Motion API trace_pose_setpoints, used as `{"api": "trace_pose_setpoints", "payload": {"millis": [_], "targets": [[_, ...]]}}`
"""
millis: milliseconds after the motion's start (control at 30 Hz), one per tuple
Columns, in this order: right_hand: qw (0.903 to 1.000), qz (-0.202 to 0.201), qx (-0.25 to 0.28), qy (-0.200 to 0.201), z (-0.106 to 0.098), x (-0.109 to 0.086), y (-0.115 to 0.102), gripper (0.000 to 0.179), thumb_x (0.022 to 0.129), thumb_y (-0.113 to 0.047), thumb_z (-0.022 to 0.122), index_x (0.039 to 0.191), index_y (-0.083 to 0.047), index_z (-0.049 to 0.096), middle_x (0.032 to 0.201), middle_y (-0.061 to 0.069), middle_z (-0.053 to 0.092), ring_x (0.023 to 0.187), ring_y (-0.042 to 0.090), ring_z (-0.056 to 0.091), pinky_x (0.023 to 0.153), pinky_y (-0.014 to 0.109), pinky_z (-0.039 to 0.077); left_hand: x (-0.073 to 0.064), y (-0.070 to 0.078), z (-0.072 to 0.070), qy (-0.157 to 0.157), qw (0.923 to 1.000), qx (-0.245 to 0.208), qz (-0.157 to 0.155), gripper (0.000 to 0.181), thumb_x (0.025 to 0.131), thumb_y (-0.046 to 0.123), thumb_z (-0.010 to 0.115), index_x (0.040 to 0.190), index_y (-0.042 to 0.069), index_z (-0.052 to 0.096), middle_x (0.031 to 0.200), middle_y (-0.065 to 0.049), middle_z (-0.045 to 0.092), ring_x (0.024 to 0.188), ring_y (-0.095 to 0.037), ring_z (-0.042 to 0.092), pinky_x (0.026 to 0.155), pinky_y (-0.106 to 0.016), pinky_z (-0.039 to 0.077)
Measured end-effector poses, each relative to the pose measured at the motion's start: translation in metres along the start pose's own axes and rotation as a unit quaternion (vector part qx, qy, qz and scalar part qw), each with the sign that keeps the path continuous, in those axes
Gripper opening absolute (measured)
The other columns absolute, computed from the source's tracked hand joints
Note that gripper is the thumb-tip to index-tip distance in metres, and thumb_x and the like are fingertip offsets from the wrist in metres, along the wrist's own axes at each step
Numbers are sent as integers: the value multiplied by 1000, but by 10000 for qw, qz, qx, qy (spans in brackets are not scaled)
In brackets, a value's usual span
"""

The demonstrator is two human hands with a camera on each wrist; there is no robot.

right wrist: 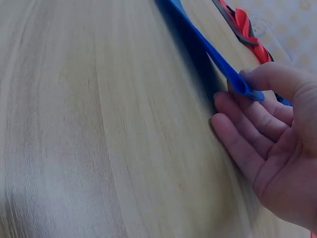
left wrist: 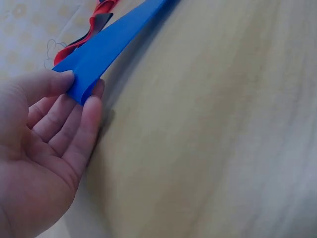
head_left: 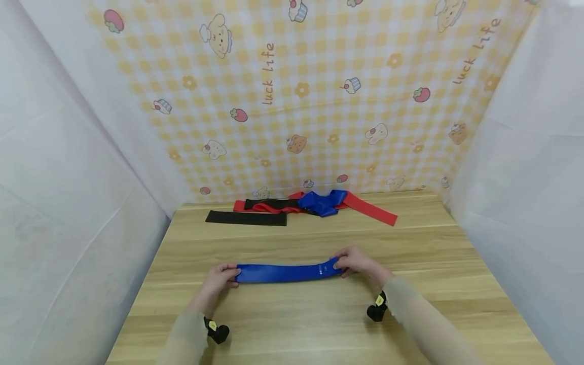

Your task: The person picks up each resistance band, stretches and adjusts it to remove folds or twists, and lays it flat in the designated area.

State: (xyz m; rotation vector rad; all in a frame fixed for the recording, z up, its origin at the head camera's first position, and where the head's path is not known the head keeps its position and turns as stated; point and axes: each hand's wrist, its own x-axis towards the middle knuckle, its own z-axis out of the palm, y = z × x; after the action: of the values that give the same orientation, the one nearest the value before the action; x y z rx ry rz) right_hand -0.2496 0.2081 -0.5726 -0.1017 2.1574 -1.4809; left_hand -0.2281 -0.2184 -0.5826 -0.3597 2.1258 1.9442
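Observation:
A flat blue resistance band [head_left: 283, 273] with small pale print near its right end stretches between my two hands over the wooden table. My left hand [head_left: 222, 278] pinches its left end, thumb on top and fingers beneath, as the left wrist view shows on the blue band [left wrist: 106, 52]. At the other end my right hand [head_left: 353, 261] pinches the band between thumb and fingers. In the right wrist view the end of the band [right wrist: 237, 82] shows as a folded loop, with the lower fingers of the right hand [right wrist: 277, 134] spread below it.
Behind the hands a black band [head_left: 246, 218] lies flat on the table [head_left: 292, 324]. Beside it sits a heap of tangled bands: red [head_left: 371, 209], black and a crumpled blue one [head_left: 321, 203]. A patterned cloth [head_left: 301, 116] hangs at the back, with white sheets on both sides.

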Motion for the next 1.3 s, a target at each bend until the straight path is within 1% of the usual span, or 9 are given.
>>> {"api": "trace_pose_setpoints", "payload": {"millis": [133,300,400,500,700,833,1000,1167,1300], "targets": [[9997,-76,-80,-195,5,-3,-6,41,82,-6,69,120,8,61,78,7,60,64,18,58,61,36,58,6,17,-6,-140,9990,421,44,21,90,2,66,106,-9,61,89,-6,60,65,-14,59,61,-29,55],[9996,-177,168,-112,16,-5,-11,39,85,-5,65,119,11,56,82,10,63,64,19,62,61,36,58,11,41,-11,-256,9935,1036,398,30,94,12,63,116,-8,60,87,-4,63,69,-18,60,64,-31,53],[9988,-225,445,35,23,-3,-8,36,88,-3,61,119,14,54,83,13,64,63,18,63,60,35,58,14,52,-14,-292,9906,1208,567,31,97,15,59,118,-7,58,84,-5,62,69,-20,60,62,-31,50],[9976,-254,628,124,27,-2,-6,36,90,-3,59,122,13,54,82,14,66,62,19,64,59,35,57,15,59,-16,-350,9909,1192,511,27,99,16,56,117,-4,56,77,-6,58,60,-19,56,54,-29,46],[9992,-221,249,-226,30,-9,-12,40,88,-7,63,126,6,58,79,15,69,64,23,67,57,36,57,16,60,-23,-483,9888,1354,399,23,101,16,52,117,0,53,69,-8,54,46,-11,41,44,-25,36],[9991,-49,80,-411,32,-13,-15,35,86,-10,68,117,4,65,81,14,71,67,24,69,60,36,57,16,58,-26,-462,9871,1483,377,24,101,17,52,119,1,53,74,-12,59,46,-12,43,44,-25,37],[9990,160,-41,-418,36,-13,-15,30,87,-13,69,113,1,66,79,12,71,66,22,69,59,34,57,17,55,-28,-666,9850,1567,264,21,102,18,49,117,3,49,79,-15,61,46,-16,52,45,-28,40],[9989,219,-213,-357,39,-12,-16,27,87,-12,68,111,0,66,77,10,70,63,20,68,55,32,55,22,50,-29,-864,9803,1770,156,16,102,16,48,111,2,47,76,-10,58,48,-16,54,47,-27,40],[9985,291,-350,-319,41,-11,-18,21,87,-12,68,106,-2,67,74,9,70,61,19,67,54,31,55,25,41,-31,-900,9776,1905,28,15,101,13,49,111,1,49,72,-7,55,49,-15,53,47,-26,42]]}}
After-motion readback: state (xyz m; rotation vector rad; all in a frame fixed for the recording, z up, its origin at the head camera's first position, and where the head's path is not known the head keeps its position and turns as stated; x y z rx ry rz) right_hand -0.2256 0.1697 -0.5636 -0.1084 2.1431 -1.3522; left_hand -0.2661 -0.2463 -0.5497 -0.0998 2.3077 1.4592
